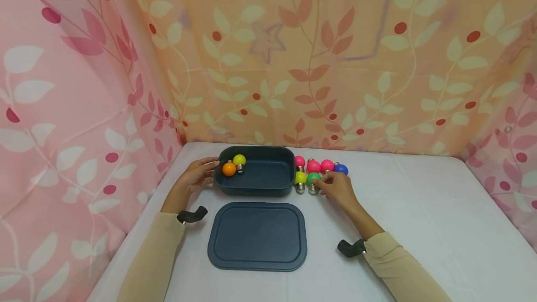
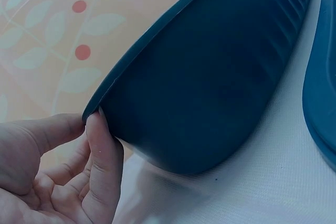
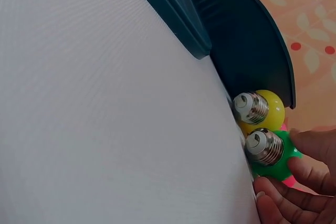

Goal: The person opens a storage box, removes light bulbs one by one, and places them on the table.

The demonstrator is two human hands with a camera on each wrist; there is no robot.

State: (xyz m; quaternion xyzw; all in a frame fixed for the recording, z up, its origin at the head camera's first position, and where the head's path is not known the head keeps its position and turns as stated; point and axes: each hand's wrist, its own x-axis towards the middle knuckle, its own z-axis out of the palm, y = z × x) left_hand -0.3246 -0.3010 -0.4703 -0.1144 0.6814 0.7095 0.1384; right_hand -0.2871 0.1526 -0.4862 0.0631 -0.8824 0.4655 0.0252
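A dark blue rectangular container (image 1: 256,190) stands on the table, holding an orange bulb (image 1: 228,169) and a yellow bulb (image 1: 239,160) at its left end. My left hand (image 1: 195,176) pinches the container's left rim, thumb and finger meeting the edge in the left wrist view. Right of the container, my right hand (image 1: 340,188) has its thumb and fingers around a green light bulb (image 3: 281,158), which lies with its metal screw base toward me. Beside it, against the container, is another yellow bulb (image 3: 273,106).
The matching flat lid (image 1: 257,236) lies in front of the container. Several pink bulbs (image 1: 313,167) and a blue bulb (image 1: 341,169) sit behind the green one. A floral curtain (image 1: 268,59) hangs along the table's back edge.
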